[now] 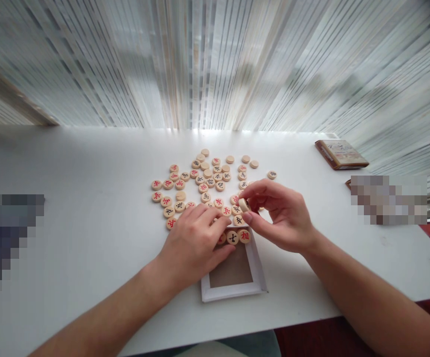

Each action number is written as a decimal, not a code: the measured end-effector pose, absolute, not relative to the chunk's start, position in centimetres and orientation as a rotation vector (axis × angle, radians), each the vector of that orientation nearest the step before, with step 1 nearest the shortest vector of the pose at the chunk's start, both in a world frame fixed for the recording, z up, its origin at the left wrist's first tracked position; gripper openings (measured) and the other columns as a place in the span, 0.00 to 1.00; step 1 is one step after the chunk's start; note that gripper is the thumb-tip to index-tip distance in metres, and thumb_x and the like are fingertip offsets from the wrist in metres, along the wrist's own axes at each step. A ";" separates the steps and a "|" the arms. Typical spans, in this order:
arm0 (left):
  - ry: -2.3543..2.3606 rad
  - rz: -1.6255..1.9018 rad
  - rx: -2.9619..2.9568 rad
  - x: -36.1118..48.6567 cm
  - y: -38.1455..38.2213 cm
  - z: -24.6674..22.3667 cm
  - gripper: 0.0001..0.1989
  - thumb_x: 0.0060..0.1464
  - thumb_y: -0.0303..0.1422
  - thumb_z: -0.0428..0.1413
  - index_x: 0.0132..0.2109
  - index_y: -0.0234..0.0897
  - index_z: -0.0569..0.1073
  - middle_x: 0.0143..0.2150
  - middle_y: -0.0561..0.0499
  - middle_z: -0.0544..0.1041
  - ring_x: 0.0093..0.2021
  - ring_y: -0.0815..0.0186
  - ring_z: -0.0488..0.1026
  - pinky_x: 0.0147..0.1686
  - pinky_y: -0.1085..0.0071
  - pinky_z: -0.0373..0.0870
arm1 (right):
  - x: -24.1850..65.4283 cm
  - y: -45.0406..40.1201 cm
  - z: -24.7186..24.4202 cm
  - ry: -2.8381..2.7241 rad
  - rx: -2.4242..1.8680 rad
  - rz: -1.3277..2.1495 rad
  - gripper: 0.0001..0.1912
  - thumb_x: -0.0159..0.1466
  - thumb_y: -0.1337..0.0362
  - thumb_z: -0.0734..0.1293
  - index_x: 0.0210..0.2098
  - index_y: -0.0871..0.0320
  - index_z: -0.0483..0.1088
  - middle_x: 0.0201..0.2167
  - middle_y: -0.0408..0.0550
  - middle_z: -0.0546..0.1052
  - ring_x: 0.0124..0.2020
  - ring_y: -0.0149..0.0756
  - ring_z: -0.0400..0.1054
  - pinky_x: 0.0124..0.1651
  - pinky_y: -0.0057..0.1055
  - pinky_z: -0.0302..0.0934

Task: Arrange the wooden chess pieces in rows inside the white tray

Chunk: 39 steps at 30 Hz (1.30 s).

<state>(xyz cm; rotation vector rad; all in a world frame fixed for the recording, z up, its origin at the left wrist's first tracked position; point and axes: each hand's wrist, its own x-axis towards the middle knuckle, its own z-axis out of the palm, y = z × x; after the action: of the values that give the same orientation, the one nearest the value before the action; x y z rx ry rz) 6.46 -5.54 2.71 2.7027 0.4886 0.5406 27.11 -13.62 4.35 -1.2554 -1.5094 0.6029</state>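
My right hand [279,213] pinches a round wooden Chinese chess piece [243,205] on edge between thumb and fingers, above the far right of a shallow white-rimmed box [233,288]. Along the box's far inner end is a row of pieces, including a black-marked piece [232,238] and a red-marked piece [244,236]. My left hand [196,235] lies over the box's far left corner, thumb and fingers apart around the row's left end, hiding part of it. Beyond both hands, many loose chess pieces [210,182] are scattered, some face down.
A brown-edged box [341,154] lies at the back right of the white table [99,208]. Blurred-out objects stand at the left and right sides. Striped sheer curtains [207,64] hang behind the table. The front table edge [304,325] runs below my right forearm.
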 end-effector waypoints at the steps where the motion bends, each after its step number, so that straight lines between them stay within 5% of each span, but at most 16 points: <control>1: 0.497 0.548 2.698 6.5 -5.5 2.6 0.13 0.58 0.34 0.69 0.48 0.36 0.80 0.47 0.43 0.84 0.50 0.48 0.78 0.50 0.50 0.74 | 27.2 -13.6 4.3 -1.494 -1.248 0.610 0.08 0.66 0.69 0.74 0.44 0.56 0.74 0.35 0.45 0.76 0.29 0.30 0.69 0.30 0.29 0.66; 9: 0.470 0.622 2.663 6.4 -5.5 2.2 0.12 0.55 0.33 0.71 0.45 0.36 0.80 0.44 0.45 0.84 0.46 0.49 0.79 0.46 0.51 0.74 | 27.7 -13.6 5.1 -1.548 -1.228 0.688 0.08 0.65 0.70 0.73 0.44 0.58 0.74 0.36 0.45 0.76 0.29 0.29 0.69 0.31 0.27 0.67; 13: 0.439 0.681 2.649 6.0 -5.3 2.2 0.14 0.56 0.33 0.71 0.48 0.35 0.80 0.45 0.44 0.83 0.46 0.50 0.79 0.48 0.52 0.75 | 29.3 -13.9 7.1 -1.795 -1.243 1.085 0.06 0.62 0.71 0.72 0.40 0.60 0.75 0.31 0.43 0.75 0.27 0.28 0.68 0.29 0.24 0.66; 17: 0.442 0.664 2.628 5.4 -4.8 2.2 0.15 0.56 0.33 0.70 0.49 0.35 0.80 0.44 0.44 0.83 0.46 0.50 0.79 0.48 0.52 0.75 | 30.5 -14.5 8.5 -2.057 -1.281 1.461 0.14 0.57 0.73 0.70 0.43 0.60 0.79 0.29 0.41 0.79 0.25 0.27 0.73 0.27 0.20 0.64; 26: 0.441 0.703 2.594 4.7 -4.5 2.4 0.15 0.57 0.33 0.69 0.50 0.34 0.80 0.44 0.44 0.83 0.44 0.51 0.79 0.45 0.54 0.76 | 30.7 -14.7 8.5 -2.163 -1.454 1.423 0.17 0.57 0.71 0.70 0.46 0.60 0.80 0.30 0.43 0.81 0.28 0.30 0.78 0.29 0.20 0.67; 39: 0.497 0.770 2.458 3.7 -3.4 2.9 0.10 0.63 0.32 0.60 0.49 0.33 0.79 0.44 0.43 0.83 0.45 0.56 0.80 0.47 0.60 0.77 | 29.5 -14.7 8.3 -2.120 -1.241 1.343 0.11 0.63 0.69 0.71 0.45 0.61 0.78 0.28 0.41 0.77 0.26 0.26 0.71 0.29 0.20 0.64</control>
<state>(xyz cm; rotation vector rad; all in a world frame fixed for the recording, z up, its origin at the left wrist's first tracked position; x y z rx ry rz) 3.70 -3.42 2.95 2.4577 0.4968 0.7702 29.48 -14.70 8.28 -1.2411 -2.1198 1.3425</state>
